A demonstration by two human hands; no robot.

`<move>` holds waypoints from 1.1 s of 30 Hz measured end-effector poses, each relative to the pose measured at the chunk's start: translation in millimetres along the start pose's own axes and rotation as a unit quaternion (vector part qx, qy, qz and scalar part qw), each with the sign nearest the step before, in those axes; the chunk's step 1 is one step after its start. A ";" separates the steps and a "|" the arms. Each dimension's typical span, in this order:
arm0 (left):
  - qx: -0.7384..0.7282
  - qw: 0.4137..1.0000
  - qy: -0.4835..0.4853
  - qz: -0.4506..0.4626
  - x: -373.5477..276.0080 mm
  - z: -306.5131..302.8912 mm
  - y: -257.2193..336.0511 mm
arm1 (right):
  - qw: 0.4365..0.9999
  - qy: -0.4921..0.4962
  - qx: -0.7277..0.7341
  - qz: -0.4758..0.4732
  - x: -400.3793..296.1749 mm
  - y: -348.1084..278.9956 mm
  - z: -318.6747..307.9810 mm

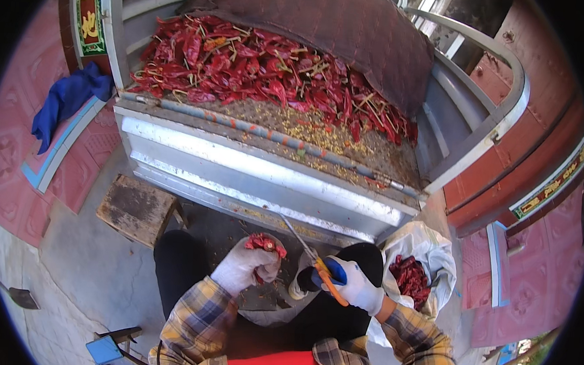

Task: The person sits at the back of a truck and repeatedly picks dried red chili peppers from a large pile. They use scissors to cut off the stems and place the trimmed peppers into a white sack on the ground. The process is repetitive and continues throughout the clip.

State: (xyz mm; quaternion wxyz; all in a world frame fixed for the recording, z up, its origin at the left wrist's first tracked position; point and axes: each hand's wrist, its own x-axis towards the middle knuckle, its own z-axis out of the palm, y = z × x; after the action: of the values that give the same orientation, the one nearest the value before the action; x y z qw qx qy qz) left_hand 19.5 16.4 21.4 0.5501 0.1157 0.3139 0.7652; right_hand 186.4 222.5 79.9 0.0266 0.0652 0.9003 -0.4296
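In a white work glove, my left hand is closed around a small bunch of dried red chili peppers. Cut or stemless ends show above the fingers. My right hand, in a white glove with blue coating, grips orange-handled scissors. Their long blades point up and left toward the truck bed, and look nearly together. The scissors are apart from the peppers in my left hand. A heap of dried red chilies with pale stems lies ahead on a metal cargo bed.
A dark quilted cover lies over the back of the heap. Right of my knee stands a white woven sack holding red peppers. To the left are a wooden stool and a blue cloth. Yellow seeds litter the bed's edge.
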 end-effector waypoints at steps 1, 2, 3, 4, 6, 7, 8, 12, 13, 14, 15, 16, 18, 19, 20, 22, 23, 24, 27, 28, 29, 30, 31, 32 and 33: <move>-0.030 0.999 -0.032 -0.010 1.3 -5.7 -2.0 | 0.999 0.021 -0.026 0.010 1.1 -4.2 -3.8; -0.069 0.997 -0.022 0.003 2.3 -9.0 -4.0 | 0.995 0.049 -0.090 0.002 2.2 -3.4 -15.0; -0.108 0.994 -0.016 0.011 4.6 -10.0 -5.7 | 0.983 0.087 -0.160 0.019 2.2 -3.8 -28.1; -0.100 0.995 -0.010 0.024 2.1 -10.5 -4.9 | 0.966 0.118 -0.226 0.039 3.9 -4.5 -39.4; -0.085 0.995 0.000 0.047 -1.3 -10.5 -2.3 | 0.926 0.200 -0.301 0.107 21.2 -0.1 -73.1; -0.056 0.996 0.026 0.058 -0.7 -8.0 -1.3 | 0.906 0.229 -0.333 0.124 30.7 5.6 -92.4; -0.028 0.996 0.052 0.069 -0.8 -4.0 0.1 | 0.884 0.258 -0.363 0.144 40.1 11.8 -111.4; -0.012 0.996 0.039 0.079 1.2 0.9 7.7 | 0.830 0.238 -0.456 0.215 75.8 41.2 -174.3; -0.014 0.996 0.039 0.077 -0.4 2.2 9.0 | 0.824 0.224 -0.465 0.236 85.6 44.1 -184.2; -0.054 0.996 0.015 0.069 1.6 -4.1 5.3 | 0.822 0.212 -0.465 0.251 93.8 48.1 -192.5; -0.057 0.996 0.007 0.066 2.1 -7.8 4.2 | 0.818 0.194 -0.475 0.260 103.8 44.4 -195.5; -0.060 0.996 -0.003 0.063 3.0 -10.7 4.1 | 0.813 0.177 -0.485 0.270 112.7 40.3 -199.7; -0.084 0.994 -0.012 0.065 4.9 -17.0 2.6 | 0.799 0.162 -0.516 0.263 130.2 25.8 -204.1; -0.104 0.992 -0.009 0.072 3.7 -20.4 1.4 | 0.801 0.191 -0.520 0.226 140.2 12.4 -199.3; -0.124 0.989 -0.007 0.079 2.3 -23.1 0.4 | 0.829 0.246 -0.480 0.144 156.4 -3.3 -191.6; -0.125 0.989 0.028 0.080 1.3 -18.4 2.7 | 0.870 0.320 -0.373 -0.040 193.1 -39.4 -176.8; -0.122 0.988 0.046 0.080 1.8 -17.2 4.5 | 0.881 0.328 -0.325 -0.100 215.2 -58.1 -169.1; -0.143 0.986 0.038 0.076 1.1 -27.4 0.8 | 0.892 0.322 -0.283 -0.143 244.8 -73.3 -153.2; -0.146 0.984 0.052 0.089 3.9 -29.9 3.0 | 0.904 0.298 -0.289 -0.100 311.6 -111.0 -126.3; -0.139 0.984 0.060 0.092 7.0 -28.3 6.4 | 0.906 0.301 -0.287 -0.080 328.4 -116.4 -123.8; -0.135 0.984 0.061 0.102 10.0 -25.7 9.2 | 0.907 0.305 -0.283 -0.062 343.4 -115.2 -125.1; -0.133 0.982 0.072 0.113 7.4 -26.1 8.8 | 0.906 0.298 -0.300 -0.039 354.7 -112.9 -118.6; -0.131 0.980 0.082 0.124 5.7 -26.7 9.8 | 0.902 0.291 -0.317 -0.016 363.7 -110.1 -115.1; -0.126 0.981 0.087 0.123 4.8 -27.4 13.0 | 0.905 0.270 -0.329 0.012 367.7 -105.9 -120.5; -0.125 0.980 0.094 0.121 2.7 -29.4 14.3 | 0.916 0.279 -0.289 0.000 369.1 -98.1 -121.9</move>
State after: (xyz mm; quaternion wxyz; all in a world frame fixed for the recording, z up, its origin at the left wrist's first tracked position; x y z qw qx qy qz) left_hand -7.9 5.7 6.8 0.4313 0.0114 0.2499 0.8668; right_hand -191.8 291.1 193.8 -0.2080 0.1715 0.9561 -0.1147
